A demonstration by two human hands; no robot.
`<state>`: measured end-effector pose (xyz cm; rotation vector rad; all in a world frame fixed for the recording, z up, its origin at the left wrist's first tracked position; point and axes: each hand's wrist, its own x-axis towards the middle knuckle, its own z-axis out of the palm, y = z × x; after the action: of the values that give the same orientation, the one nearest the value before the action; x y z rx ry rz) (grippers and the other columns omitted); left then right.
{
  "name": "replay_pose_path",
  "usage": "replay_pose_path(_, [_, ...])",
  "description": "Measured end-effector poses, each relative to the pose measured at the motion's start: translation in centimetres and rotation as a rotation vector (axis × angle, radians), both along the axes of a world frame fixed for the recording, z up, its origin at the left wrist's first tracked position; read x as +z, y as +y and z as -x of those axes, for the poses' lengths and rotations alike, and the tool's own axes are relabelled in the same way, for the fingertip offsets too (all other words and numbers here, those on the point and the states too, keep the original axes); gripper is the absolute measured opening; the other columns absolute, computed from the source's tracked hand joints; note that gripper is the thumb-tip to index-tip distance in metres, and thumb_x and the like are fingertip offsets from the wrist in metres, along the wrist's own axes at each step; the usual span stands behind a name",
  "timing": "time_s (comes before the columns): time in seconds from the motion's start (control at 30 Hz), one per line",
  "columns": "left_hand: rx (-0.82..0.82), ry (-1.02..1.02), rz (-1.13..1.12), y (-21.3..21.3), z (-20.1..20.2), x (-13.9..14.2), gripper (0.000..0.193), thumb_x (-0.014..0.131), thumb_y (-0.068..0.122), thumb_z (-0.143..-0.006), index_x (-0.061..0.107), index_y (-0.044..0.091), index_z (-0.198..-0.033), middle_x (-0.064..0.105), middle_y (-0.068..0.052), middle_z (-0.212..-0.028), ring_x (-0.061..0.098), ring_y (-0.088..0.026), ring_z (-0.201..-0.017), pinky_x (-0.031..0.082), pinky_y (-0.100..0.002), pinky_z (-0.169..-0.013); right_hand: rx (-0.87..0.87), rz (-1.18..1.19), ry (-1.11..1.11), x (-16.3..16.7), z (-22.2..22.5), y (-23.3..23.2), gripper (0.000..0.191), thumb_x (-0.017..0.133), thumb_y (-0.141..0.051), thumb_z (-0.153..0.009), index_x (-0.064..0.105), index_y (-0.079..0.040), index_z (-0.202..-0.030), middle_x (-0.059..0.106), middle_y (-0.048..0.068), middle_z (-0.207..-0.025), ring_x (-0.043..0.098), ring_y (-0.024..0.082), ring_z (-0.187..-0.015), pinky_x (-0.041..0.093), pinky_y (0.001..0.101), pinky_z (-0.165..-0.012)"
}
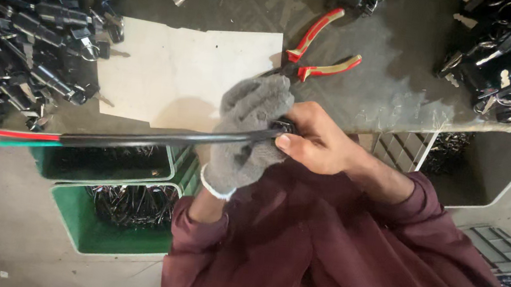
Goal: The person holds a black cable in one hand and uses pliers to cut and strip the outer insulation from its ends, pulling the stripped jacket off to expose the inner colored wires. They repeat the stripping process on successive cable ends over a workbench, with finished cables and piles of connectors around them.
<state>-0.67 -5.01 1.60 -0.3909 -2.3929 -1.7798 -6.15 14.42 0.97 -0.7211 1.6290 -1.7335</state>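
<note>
Grey knit glove on left hand (249, 133), closed round black sleeved cable (162, 139), apparently steadying it. Bare right hand (318, 144) pinched black fitting (284, 127) at cable end. Both just below red-handled pliers (317, 53); cable ran left of pliers, over green bins (81, 236).

Workshop: pliers (317, 49), heaped black connectors (28, 40)
</note>
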Motion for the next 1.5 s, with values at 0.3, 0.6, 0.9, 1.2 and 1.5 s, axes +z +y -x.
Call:
replay_pose_path(0.3, [-0.118, 0.008, -0.041, -1.5, -0.2, 0.3, 0.03, 0.083, 0.018, -0.088, 0.072, 0.01, -0.115, 0.069, -0.01, -0.136, 0.059, -0.034, -0.135, 0.043, -0.045, -0.122, 0.249, 0.15, -0.221, -2.4, 0.9, 0.4, 0.04, 0.054, -0.023, -0.098, 0.057, 0.007, -0.126, 0.063, 0.006, -0.116, 0.055, 0.014, -0.104, 0.048, 0.0312, -0.088])
replay_pose_path(0.6, [-0.143, -0.283, -0.53, -0.1, 0.1, -1.2, 0.015, 0.077, 0.016, -0.091, 0.075, 0.005, -0.1, 0.075, -0.007, -0.102, 0.064, -0.019, -0.114, 0.045, -0.04, -0.114, 0.264, 0.35, -0.641, -7.6, -3.1, 0.9, 0.047, 0.061, -0.047, -0.106, 0.054, -0.003, -0.121, 0.055, 0.002, -0.097, 0.05, 0.011, -0.087, 0.044, 0.029, -0.077])
replay_pose_path(0.9, [0.105, -0.287, -0.179, 1.9, -0.9, -1.5, 0.06, 0.064, 0.015, -0.103, 0.041, -0.002, -0.156, 0.056, -0.014, -0.141, 0.056, -0.026, -0.12, 0.048, -0.034, -0.104, -0.465, 0.048, -0.027, -4.0, -3.3, -1.2, 0.064, 0.05, -0.066, -0.107, 0.038, -0.01, -0.136, 0.043, 0.0, -0.12, 0.045, 0.011, -0.11, 0.043, 0.0302, -0.102])
replay_pose_path(1.2, [0.274, -0.368, -0.461, 0.2, -2.0, -0.7, 0.028, 0.05, 0.014, -0.112, 0.055, -0.004, -0.133, 0.063, -0.014, -0.113, 0.055, -0.008, -0.084, 0.049, -0.021, -0.075, -0.119, -0.828, 1.286, 0.5, 5.9, 2.5, 0.072, 0.079, -0.056, -0.083, 0.062, -0.012, -0.137, 0.06, 0.013, -0.14, 0.054, 0.031, -0.136, 0.037, 0.0468, -0.11])
replay_pose_path(1.5, [0.058, -0.694, -1.113, 0.2, -1.9, 1.8, 0.039, 0.057, 0.025, -0.107, 0.057, -0.008, -0.128, 0.065, -0.014, -0.108, 0.06, -0.014, -0.078, 0.049, -0.025, -0.067, -0.138, -0.393, 0.376, -1.8, 2.8, 3.8, 0.037, 0.079, -0.028, -0.094, 0.062, -0.003, -0.116, 0.065, 0.01, -0.108, 0.064, 0.029, -0.096, 0.045, 0.0444, -0.092])
